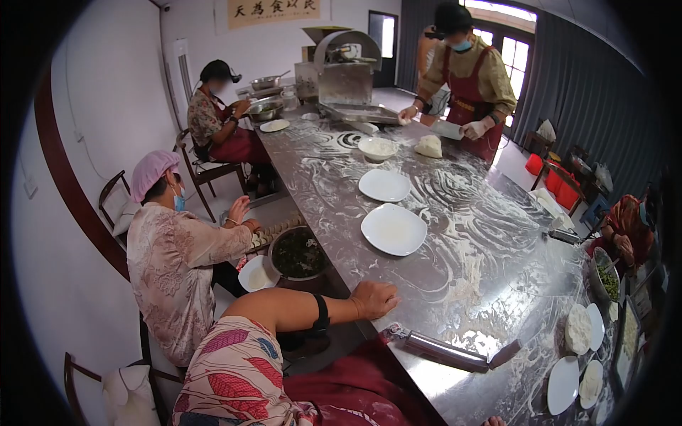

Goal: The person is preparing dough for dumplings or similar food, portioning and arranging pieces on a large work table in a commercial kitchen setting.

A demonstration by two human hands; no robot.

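Observation:
My left hand (376,300) rests on the near left edge of the floury metal table (497,284), its fingers curled in and nothing seen in them. A dark strap circles the forearm. Just in front of that hand, apart from it, lies a metal rolling pin (447,351) with its handles along the table edge. Of my right hand (494,422) only a bit of the fingers shows at the bottom edge, so its hold is hidden. Two white plates (394,229) sit farther up the table.
A person in a pink cap (154,177) sits at left beside a bowl of dark filling (298,253). Across the table, a standing person (469,78) holds a scraper near a dough lump (428,146). A machine (344,78) stands behind; bowls and plates (563,385) line the right side.

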